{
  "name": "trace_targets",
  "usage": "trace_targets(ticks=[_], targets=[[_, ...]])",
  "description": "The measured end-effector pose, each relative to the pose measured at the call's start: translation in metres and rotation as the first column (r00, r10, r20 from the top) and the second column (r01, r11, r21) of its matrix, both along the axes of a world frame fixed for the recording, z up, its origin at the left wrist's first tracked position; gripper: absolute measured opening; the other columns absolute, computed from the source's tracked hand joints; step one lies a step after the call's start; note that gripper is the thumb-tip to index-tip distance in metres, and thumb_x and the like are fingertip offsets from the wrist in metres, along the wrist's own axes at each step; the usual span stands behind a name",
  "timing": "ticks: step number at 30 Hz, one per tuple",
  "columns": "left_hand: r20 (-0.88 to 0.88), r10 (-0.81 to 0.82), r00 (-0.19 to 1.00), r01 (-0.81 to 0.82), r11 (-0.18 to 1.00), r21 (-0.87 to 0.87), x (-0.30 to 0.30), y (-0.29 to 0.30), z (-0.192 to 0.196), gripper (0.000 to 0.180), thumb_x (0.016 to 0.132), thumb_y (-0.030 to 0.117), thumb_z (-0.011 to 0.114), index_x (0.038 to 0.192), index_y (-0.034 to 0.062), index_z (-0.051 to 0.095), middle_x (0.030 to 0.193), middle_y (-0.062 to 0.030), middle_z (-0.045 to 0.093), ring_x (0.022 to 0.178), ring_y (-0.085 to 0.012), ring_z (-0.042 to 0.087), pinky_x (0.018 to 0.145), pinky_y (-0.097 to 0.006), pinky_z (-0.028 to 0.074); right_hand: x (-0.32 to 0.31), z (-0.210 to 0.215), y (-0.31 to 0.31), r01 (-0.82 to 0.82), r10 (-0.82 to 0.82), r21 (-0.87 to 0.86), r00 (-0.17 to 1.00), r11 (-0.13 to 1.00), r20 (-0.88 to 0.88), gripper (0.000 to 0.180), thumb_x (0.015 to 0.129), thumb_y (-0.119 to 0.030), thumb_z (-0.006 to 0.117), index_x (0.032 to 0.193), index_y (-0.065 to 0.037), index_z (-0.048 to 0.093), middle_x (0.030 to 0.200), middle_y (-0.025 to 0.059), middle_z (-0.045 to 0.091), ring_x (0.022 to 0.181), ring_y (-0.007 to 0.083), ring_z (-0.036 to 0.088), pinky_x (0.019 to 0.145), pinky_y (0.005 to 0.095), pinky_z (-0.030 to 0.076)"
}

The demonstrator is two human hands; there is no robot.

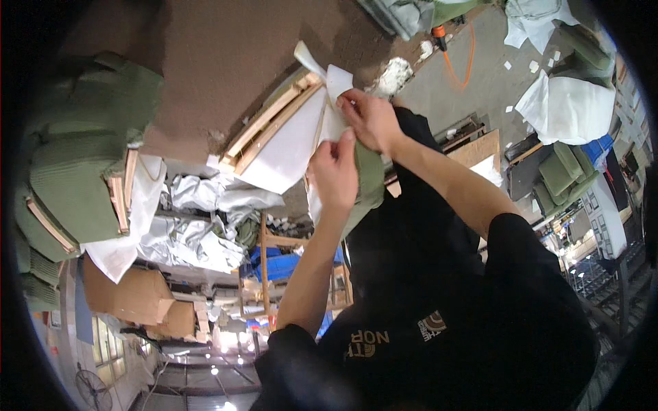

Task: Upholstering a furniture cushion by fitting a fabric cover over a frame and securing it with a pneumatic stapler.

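Note:
In front of me is a piece of upholstered furniture with a bare wooden frame (271, 123), white lining cloth (284, 154) and green cover fabric (370, 179). My right hand (373, 120) pinches the edge of the white cloth, whose loose flap (339, 81) sticks up past the fingers. Close beside it, lower and to the left, my left hand (334, 171) is closed at the border where white cloth meets green fabric. The back of the hand hides its fingertips, so exactly which layer it grips is unclear.
Green upholstered pieces (82, 164) are stacked at the left. Crumpled silvery-white sheeting (199, 236) lies nearby, with cardboard boxes (130, 294) beyond. An orange cable (456, 75) and white scraps lie on the floor, upper right. Another white-and-green piece (569, 109) stands at the right.

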State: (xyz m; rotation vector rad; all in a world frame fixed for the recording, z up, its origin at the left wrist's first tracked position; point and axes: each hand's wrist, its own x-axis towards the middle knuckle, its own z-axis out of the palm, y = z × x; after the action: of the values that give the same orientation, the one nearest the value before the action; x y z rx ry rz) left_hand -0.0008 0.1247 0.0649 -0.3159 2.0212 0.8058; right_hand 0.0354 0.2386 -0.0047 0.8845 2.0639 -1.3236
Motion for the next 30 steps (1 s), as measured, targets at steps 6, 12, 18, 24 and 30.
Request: trace_targets(ticks=[6, 12, 18, 24, 30], targets=[[0.023, -0.240, 0.970, 0.236, 0.926, -0.294, 0.044, -0.053, -0.015, 0.060, 0.095, 0.050, 0.050, 0.073, -0.0032, 0.068, 0.072, -0.0268, 0.063, 0.071, -0.0428, 0.063, 0.070, -0.051, 0.046, 0.046, -0.023, -0.061, -0.153, 0.152, -0.004, 0.985, 0.988, 0.079, 0.023, 0.093, -0.028, 0.056, 0.107, -0.012, 0.064, 0.081, 0.0191, 0.067, 0.076, 0.0403, 0.066, 0.066, 0.0488, 0.053], [0.094, -0.162, 0.982, 0.185, 0.920, -0.346, 0.006, -0.034, -0.074, 0.055, 0.094, 0.050, 0.050, 0.084, 0.0012, 0.074, 0.082, -0.0273, 0.066, 0.084, -0.0453, 0.065, 0.080, -0.050, 0.048, 0.032, -0.067, -0.059, -0.049, 0.031, 0.163, 0.994, 0.985, 0.107, 0.025, 0.095, -0.030, 0.055, 0.104, -0.009, 0.066, 0.086, 0.0213, 0.067, 0.084, 0.0433, 0.064, 0.072, 0.0493, 0.051], [0.148, -0.097, 0.984, 0.150, 0.901, -0.407, -0.016, -0.040, -0.118, 0.048, 0.091, 0.047, 0.056, 0.085, 0.0033, 0.074, 0.092, -0.0212, 0.071, 0.090, -0.0388, 0.068, 0.080, -0.048, 0.052, 0.015, -0.098, -0.064, 0.114, -0.104, 0.214, 0.993, 0.970, -0.055, 0.027, 0.097, -0.032, 0.052, 0.100, -0.008, 0.063, 0.083, 0.0232, 0.066, 0.078, 0.0464, 0.063, 0.069, 0.0537, 0.050], [0.113, -0.071, 0.991, 0.109, 0.921, -0.373, -0.005, -0.041, -0.130, 0.051, 0.091, 0.049, 0.056, 0.078, 0.0031, 0.074, 0.086, -0.0206, 0.071, 0.086, -0.0375, 0.068, 0.079, -0.048, 0.052, 0.028, -0.104, -0.064, 0.209, -0.189, 0.200, 0.975, 0.957, -0.115, 0.029, 0.097, -0.032, 0.054, 0.102, -0.006, 0.065, 0.083, 0.0204, 0.068, 0.080, 0.0375, 0.067, 0.069, 0.0432, 0.052], [0.102, 0.002, 0.995, 0.030, 0.950, -0.311, -0.005, -0.060, -0.119, 0.057, 0.092, 0.052, 0.054, 0.072, 0.0012, 0.072, 0.076, -0.0204, 0.069, 0.077, -0.0371, 0.067, 0.073, -0.048, 0.050, 0.075, -0.037, -0.120, 0.962, -0.814, -0.176, 0.272, 0.210, 0.514, 0.041, 0.099, -0.037, 0.053, 0.112, 0.002, 0.062, 0.101, 0.0096, 0.067, 0.086, 0.0202, 0.066, 0.076, 0.0366, 0.053]])
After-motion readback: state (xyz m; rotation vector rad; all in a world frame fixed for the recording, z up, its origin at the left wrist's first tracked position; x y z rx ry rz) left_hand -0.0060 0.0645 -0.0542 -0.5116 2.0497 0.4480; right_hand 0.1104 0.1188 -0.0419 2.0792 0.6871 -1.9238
